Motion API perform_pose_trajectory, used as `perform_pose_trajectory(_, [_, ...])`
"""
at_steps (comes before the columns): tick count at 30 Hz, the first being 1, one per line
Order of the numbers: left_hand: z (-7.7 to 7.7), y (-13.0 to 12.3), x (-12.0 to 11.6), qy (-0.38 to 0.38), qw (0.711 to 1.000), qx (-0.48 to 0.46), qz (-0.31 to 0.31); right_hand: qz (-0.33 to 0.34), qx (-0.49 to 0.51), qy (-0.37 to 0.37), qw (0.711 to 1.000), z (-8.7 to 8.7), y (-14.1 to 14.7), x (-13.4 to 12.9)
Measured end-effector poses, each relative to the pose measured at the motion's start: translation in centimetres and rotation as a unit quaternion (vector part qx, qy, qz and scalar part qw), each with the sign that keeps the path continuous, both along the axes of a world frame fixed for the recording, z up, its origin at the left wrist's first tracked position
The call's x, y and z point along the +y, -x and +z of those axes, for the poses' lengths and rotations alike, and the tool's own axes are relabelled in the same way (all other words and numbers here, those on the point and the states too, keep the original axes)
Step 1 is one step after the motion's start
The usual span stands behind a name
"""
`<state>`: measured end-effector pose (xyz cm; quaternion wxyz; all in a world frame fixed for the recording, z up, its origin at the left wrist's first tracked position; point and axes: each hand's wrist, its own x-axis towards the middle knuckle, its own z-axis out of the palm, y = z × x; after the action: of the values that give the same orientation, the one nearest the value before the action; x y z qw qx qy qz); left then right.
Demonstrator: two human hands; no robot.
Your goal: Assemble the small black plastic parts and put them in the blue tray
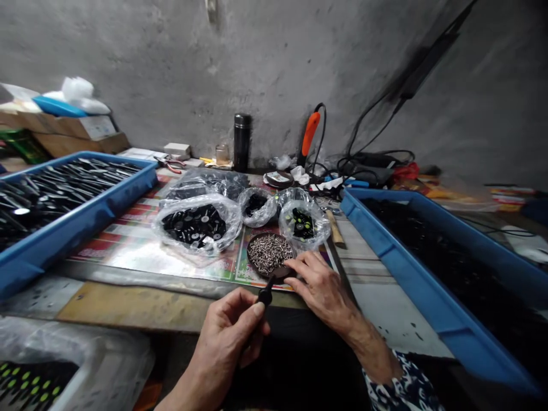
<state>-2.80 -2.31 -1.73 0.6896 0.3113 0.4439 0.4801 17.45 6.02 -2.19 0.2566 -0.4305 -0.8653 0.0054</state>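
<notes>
"Black plastic knob (265, 295): where is it?"

"Pinched between thumb and fingertips of the left hand (222, 342), just over the table's front edge (141, 305). Its thin stem points up toward the near rim of a round dark dish (252, 265)."

"And the other hand?"

"The right hand (321, 285) lies spread, its fingers on the dish's right rim beside a heap of small silver screws (269, 254). I can't tell whether it holds a screw."

"How much room is there around the dish?"

"A strip of printed mat (128, 251) runs to the left, up to a blue tray of long black parts (124, 191) at the table's left edge. To the right, pale table surface (377, 285) reaches a second blue tray (411, 257), filled with dark parts."

"What's in the way farther back?"

"Three clear plastic bags of black parts sit just behind the dish: a large one (197, 225), a small one (257, 206) and one with green-marked pieces (303, 222). A fourth bag (205, 182) lies behind them, and a wooden handle (335, 228) sits beside the right one."

"And along the wall?"

"A black flask (242, 142), an orange-handled tool (309, 132), red-handled pliers (169, 165) and tangled black cables (368, 162)."
</notes>
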Motion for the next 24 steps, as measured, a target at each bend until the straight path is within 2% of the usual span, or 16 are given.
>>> perform_pose_trajectory(6, [-0.16,0.19,0.21,-0.011,1.000,-0.009,0.005,-0.018,-0.055,-0.005,0.998,-0.05,0.61,0.01])
perform_pose_trajectory(13, [-0.31,0.47,0.20,-0.018,1.000,-0.015,0.007,0.003,-0.022,-0.010,1.000,-0.58,0.47,0.15])
perform_pose_trajectory(24, [-0.39,0.33,0.00,-0.014,1.000,-0.015,0.011,0.006,-0.024,-0.032,0.999,-0.90,0.60,0.43])
